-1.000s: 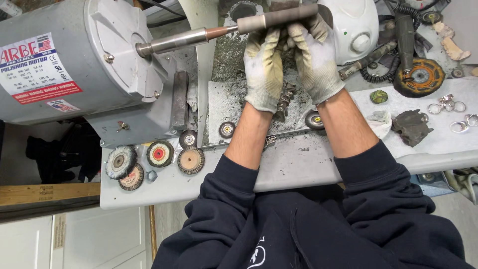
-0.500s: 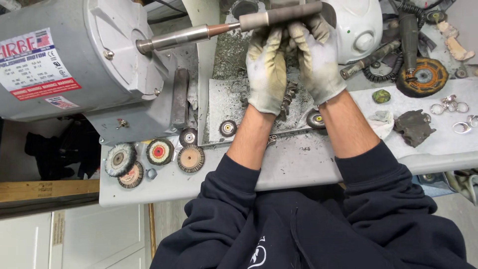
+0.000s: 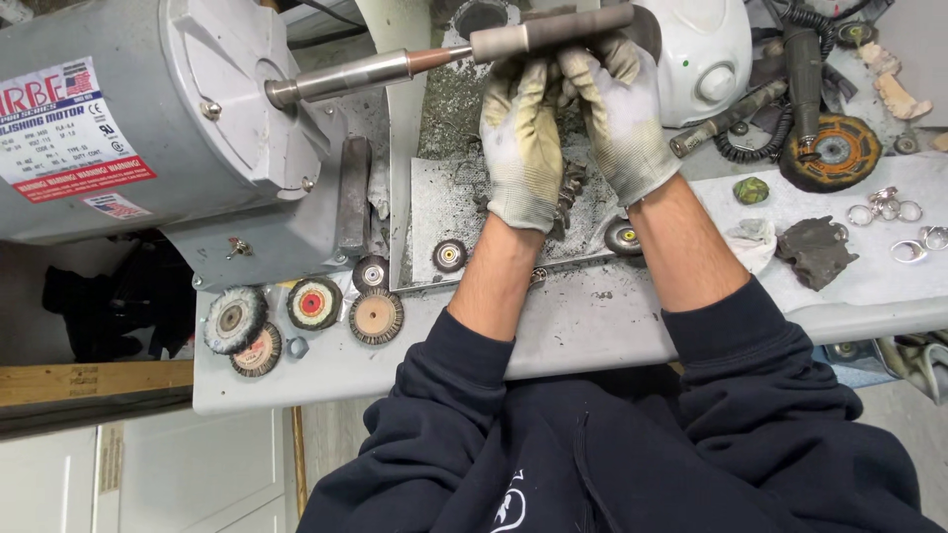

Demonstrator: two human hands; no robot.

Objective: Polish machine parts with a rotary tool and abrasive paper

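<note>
At the bench, under the spindle: both hands raised together against the spinning-tool end of a grey polishing motor (image 3: 128,128).
Left hand (image 3: 523,138): gloved, dirty white-yellow, fingers curled shut up by the spindle mandrel (image 3: 548,30); whatever it pinches is hidden behind the fingers.
Right hand (image 3: 622,118): gloved, pressed right beside the left, also curled closed at the mandrel; held piece too small or covered to see.
Hands relation: touching or nearly so, thumbs side by side, both just under the mandrel.
Work piece: cannot tell what it is, looks clamped between both sets of fingertips at the mandrel.
Spindle shaft (image 3: 346,77): runs from motor face out to the grey mandrel, tilted slightly up to the right.
Dust tray (image 3: 444,217): below hands, covered in dark grit.
Small buff wheels (image 3: 306,306): cluster on the grey bench, left of the forearms, well apart from the hands.
Rings (image 3: 889,209): several silver ones at right on the bench, lying loose, untouched.
Dark rag (image 3: 815,252): just left of the rings.
Progress: judging by pose, polishing is under way on one piece; rings at right look yet to be handled, finish state not visible.
</note>
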